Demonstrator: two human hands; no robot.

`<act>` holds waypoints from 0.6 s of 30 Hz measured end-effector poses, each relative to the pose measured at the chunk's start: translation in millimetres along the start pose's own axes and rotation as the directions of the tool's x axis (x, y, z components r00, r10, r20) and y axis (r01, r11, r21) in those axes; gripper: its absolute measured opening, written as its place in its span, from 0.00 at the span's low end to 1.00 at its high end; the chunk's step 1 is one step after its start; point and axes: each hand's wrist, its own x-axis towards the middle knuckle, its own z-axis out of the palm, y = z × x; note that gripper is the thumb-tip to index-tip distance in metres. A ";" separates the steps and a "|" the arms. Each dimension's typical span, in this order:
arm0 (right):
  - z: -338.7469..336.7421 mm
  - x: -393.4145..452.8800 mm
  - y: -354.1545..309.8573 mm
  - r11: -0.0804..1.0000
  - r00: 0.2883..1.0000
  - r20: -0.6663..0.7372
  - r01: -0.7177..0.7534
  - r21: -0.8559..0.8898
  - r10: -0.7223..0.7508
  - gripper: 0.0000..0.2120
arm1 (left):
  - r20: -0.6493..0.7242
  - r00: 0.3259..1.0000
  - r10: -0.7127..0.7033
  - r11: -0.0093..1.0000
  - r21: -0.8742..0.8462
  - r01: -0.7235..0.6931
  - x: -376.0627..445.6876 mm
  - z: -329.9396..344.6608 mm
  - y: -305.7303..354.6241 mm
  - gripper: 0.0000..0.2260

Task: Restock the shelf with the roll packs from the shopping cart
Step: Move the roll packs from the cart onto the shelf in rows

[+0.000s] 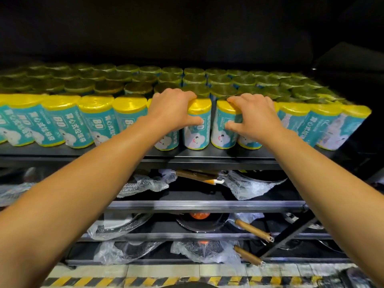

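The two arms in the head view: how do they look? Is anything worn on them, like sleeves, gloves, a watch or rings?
Both forearms are bare as far as the picture shows; no sleeve edge comes into view. The left hand and the right hand wear no gloves. No watch or band shows on either wrist, and no ring shows on the visible fingers. No markings are visible on the arms.

Setting was a shop aisle. The top shelf (207, 157) carried many identical roll packs (128, 119) in tight rows, labels facing out. Lower shelves held frying pans (199, 223) in plastic wrap. Hazard-striped tape (145, 280) ran along the floor.
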 end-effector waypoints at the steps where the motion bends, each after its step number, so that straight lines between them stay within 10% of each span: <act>1: 2.5 -1.9 0.6 1.000 1.000 -0.013 0.002 -0.016 -0.002 0.35 | 0.003 1.000 0.001 1.000 0.001 -0.001 0.0 -0.5 2.5 0.35; 18: -7.8 9.9 10.5 0.996 0.997 0.074 0.003 0.091 -0.010 0.33 | 0.054 0.998 -0.020 0.992 -0.120 0.027 0.0 -14.4 11.0 0.36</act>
